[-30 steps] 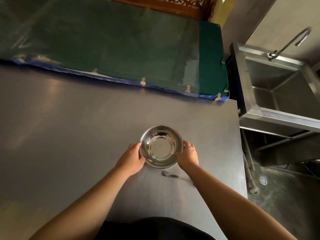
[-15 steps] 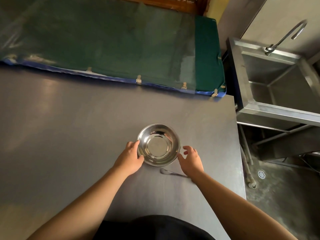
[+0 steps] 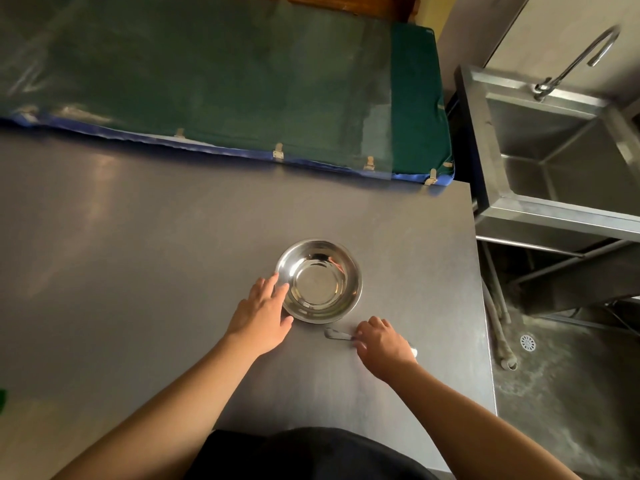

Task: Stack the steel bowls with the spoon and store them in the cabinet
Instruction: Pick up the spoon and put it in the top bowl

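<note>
Head view, bowl (image 3: 319, 281) on table (image 3: 138, 254), spoon (image 3: 336, 334) beside, sink (image 3: 554, 161) right

Single head-worn wide-angle view, looking forward and steeply down from above the person's torso onto a grey table (image 3: 145, 258). Both forearms enter from the bottom edge at close range. The frame reaches the green mat (image 3: 221, 74) at the far edge and the steel sink (image 3: 554, 154) at right.

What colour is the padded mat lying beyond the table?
Dark green, with a blue lower edge, clearest in the head view: mat.
</note>
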